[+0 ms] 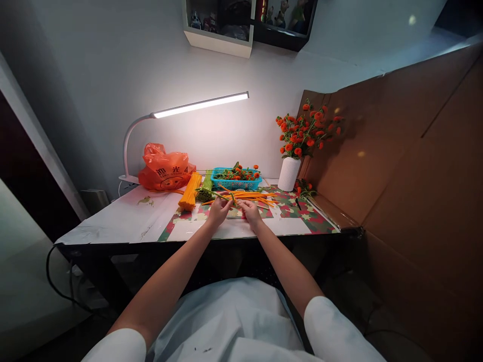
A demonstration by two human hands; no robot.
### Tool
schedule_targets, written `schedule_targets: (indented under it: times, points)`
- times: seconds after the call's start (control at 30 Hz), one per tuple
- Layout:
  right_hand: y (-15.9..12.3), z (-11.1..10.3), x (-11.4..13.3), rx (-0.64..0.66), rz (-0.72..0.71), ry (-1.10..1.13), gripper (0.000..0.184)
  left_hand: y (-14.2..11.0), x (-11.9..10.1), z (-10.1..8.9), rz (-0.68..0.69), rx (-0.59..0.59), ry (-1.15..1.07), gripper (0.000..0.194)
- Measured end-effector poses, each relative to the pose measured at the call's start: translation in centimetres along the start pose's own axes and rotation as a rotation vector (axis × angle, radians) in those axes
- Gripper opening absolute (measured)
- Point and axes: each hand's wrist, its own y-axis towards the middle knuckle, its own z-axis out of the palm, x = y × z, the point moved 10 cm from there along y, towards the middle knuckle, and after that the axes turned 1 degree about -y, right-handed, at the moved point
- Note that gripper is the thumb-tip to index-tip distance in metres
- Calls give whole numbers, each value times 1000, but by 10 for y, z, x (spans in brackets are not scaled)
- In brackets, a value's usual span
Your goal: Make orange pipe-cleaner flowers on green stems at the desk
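Note:
Both hands meet over the front of the table. My left hand [219,210] is closed in a pinch on a green pipe cleaner [232,195], which sticks up past the fingertips. Close beside it, my right hand [249,212] has its fingers pressed together near the same stem; what lies between them is too small to make out. Loose orange pipe cleaners [256,195] are spread just behind the hands. To the left lie a thick orange bundle of pipe cleaners [190,193] and a green bundle [208,180], with a dark green clump [204,195] in front.
A blue basket [216,183] holds orange flowers with green stems. A white ribbed vase [289,174] with more flowers stands right, by a cardboard wall [400,151]. An orange plastic bag [166,168] sits left, under a lit desk lamp [202,104].

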Motion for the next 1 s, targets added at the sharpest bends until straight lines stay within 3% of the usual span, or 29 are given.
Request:
schedule_targets:
  times: [0.07,0.2,0.4,0.6,0.73,0.83,1.0]
  points:
    - [-1,-8,12,-94,-128,-57,24,2,15,3,-118,41,-88,44]
    - [-6,1,28,-22,-287,-169,24,-3,24,19,-257,184,-208,41]
    - [-24,4,51,-78,-470,-408,11,-4,20,17,-235,170,-127,36]
    - [-38,28,57,113,-588,-493,10,-4,27,17,-211,226,-45,30]
    - [-35,26,56,98,-561,-470,11,-5,31,14,-247,216,4,34]
    - [-29,18,51,49,-486,-382,15,-6,29,13,-249,194,6,40]
    - [-19,15,39,75,-359,-230,19,-7,28,14,-278,157,-43,42]
